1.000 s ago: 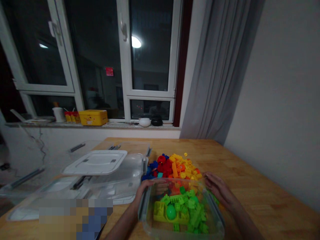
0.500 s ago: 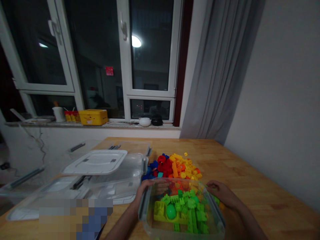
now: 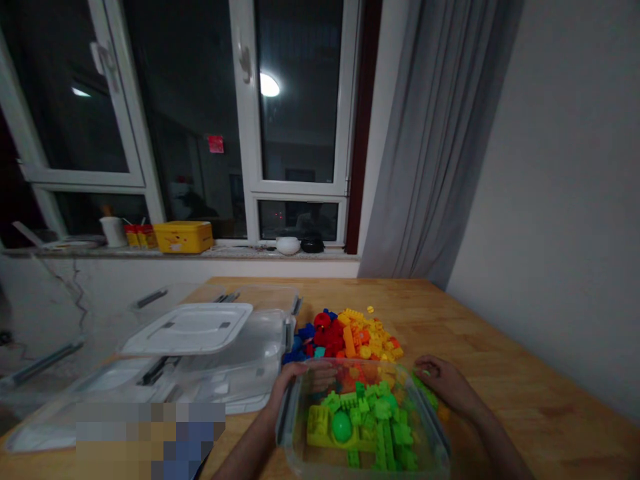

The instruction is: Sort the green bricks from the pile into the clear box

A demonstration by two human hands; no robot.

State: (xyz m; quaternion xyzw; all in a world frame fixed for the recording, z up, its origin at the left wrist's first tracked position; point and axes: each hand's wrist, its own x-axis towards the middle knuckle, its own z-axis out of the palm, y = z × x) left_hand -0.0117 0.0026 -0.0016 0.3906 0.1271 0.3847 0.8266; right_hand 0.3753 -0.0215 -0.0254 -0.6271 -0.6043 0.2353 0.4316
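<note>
A clear plastic storage box [image 3: 367, 470] with grey side latches stands before me, holding several green toy blocks [image 3: 385, 433] and a green ball [image 3: 342, 427]. My left hand [image 3: 295, 377] is wrapped over the box's far left corner, its fingers seen through the clear wall. Just off the box's right rim, my right hand [image 3: 445, 380] is curled, fingers bent inward. Bright green pieces [image 3: 426, 390] show right under those fingers, between hand and box; whether they are gripped is hidden. Behind the box lies a heap of red blocks [image 3: 327, 337], blue blocks [image 3: 300, 343] and yellow-orange blocks [image 3: 373, 337].
On the left, clear boxes [image 3: 265, 333] and a white lid [image 3: 190, 328] are stacked on the wooden table [image 3: 480, 340]. A yellow box [image 3: 184, 237], a white bowl [image 3: 289, 245] and a black bowl [image 3: 313, 245] stand on the windowsill. A grey curtain [image 3: 430, 133] hangs beyond the table.
My right hand has shifted slightly from the box's right rim, and more green shows beneath its fingers. My left hand keeps its grip. The view has tilted a little.
</note>
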